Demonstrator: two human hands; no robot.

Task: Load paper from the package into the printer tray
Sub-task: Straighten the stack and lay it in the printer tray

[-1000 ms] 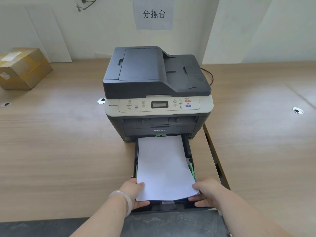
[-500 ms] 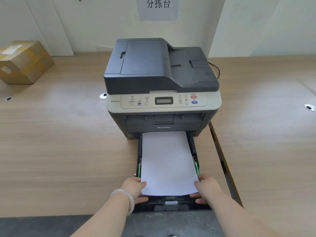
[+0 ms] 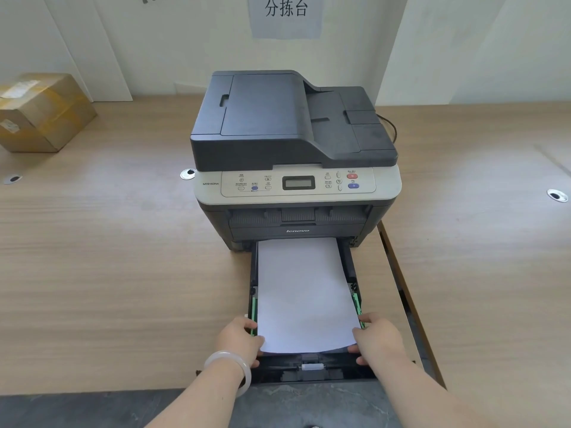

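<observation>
I see the paper (image 3: 304,291) lying in the tray (image 3: 312,374), which sticks out toward the near side from the base of the printer (image 3: 293,125). The far end of the paper runs under the printer front and is hidden there. The near edge bows up slightly off the tray floor.

The left hand (image 3: 239,338) holds the near left corner with its fingers curled round the edge. The tips go under the sheet, so I can't see them. The right hand (image 3: 378,339) holds the near right corner the same way, fingers curled and partly hidden. There is a pale bracelet (image 3: 230,364) on the left wrist. Both forearms are cut off at the bottom edge.

Only the top sheet shows, so I can't tell the stack thickness. Green guides (image 3: 357,301) flank the paper. I can't tell whether they touch it or sit just beside it.

The printer sits on the table (image 3: 108,257). A cable (image 3: 391,128) at its far right is mostly hidden. A box (image 3: 40,112) at far left is cut off by the frame. The sign (image 3: 285,13) on the wall is clipped at the top.
</observation>
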